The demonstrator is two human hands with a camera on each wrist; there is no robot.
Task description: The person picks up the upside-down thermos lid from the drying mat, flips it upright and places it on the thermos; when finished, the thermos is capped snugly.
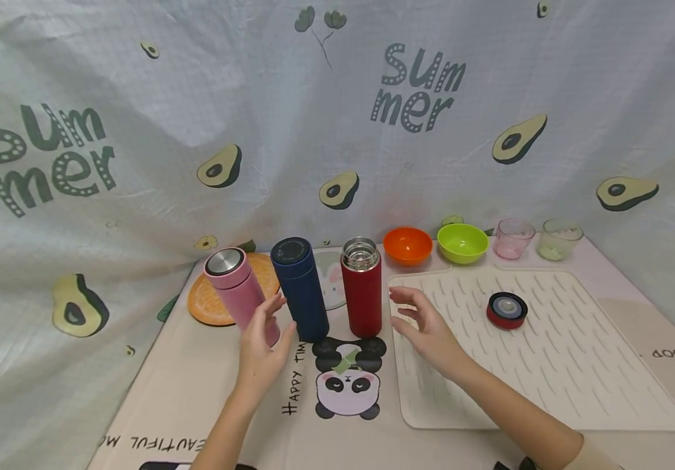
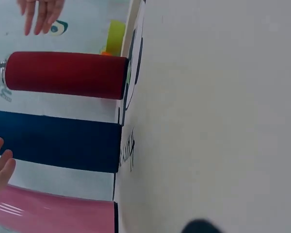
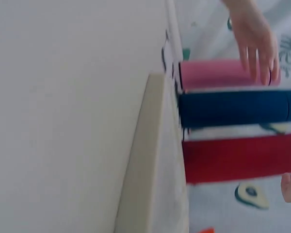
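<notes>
Three bottles stand upright in a row: a pink thermos [image 1: 236, 294] with a steel-topped lid, a dark blue thermos [image 1: 302, 294], and a red thermos [image 1: 363, 300]. The red one has no lid, so its steel mouth shows. My left hand [image 1: 262, 349] is in front of the pink thermos, fingers spread, holding nothing. To the right of the red thermos, my right hand [image 1: 428, 329] hovers with loosely bent fingers and an empty grasp. A red and black lid [image 1: 506, 310] lies on the white drying mat [image 1: 549, 385].
Along the back stand an orange bowl [image 1: 408, 247], a green bowl [image 1: 463, 244], a pink glass [image 1: 514, 239] and a pale green glass [image 1: 559, 240]. An orange round placemat [image 1: 205, 303] lies behind the pink thermos. A printed curtain [image 1: 279, 130] hangs behind the table.
</notes>
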